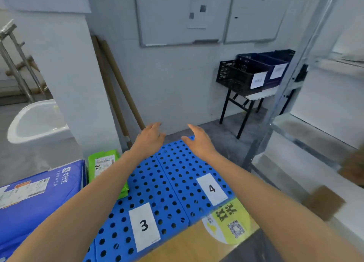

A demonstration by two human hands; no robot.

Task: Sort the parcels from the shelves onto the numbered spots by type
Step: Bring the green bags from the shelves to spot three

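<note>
At the far left a large blue parcel (39, 192) lies flat by the left edge of the blue perforated pallet (173, 175), and a green mailer bag (102, 163) sits just beside it, partly hidden behind the left forearm. The left hand (150, 138) hangs over the pallet's far edge with its fingers relaxed, holding nothing. The right hand (199, 141), near it, is likewise loose and empty. Below them are the label 3 (144, 225) and the label 4 (211, 189). A cardboard box (187, 242) with a yellow QR sticker lies across the pallet's near edge, touching the near corner of spot 4.

To the right stands the metal shelving (285, 88), with a brown parcel (323, 202) low on a shelf. It is too blurred to tell its long axis. It lies right of both hands and nearer the viewer, so the right hand is likely the closer one for the next pick.
</note>
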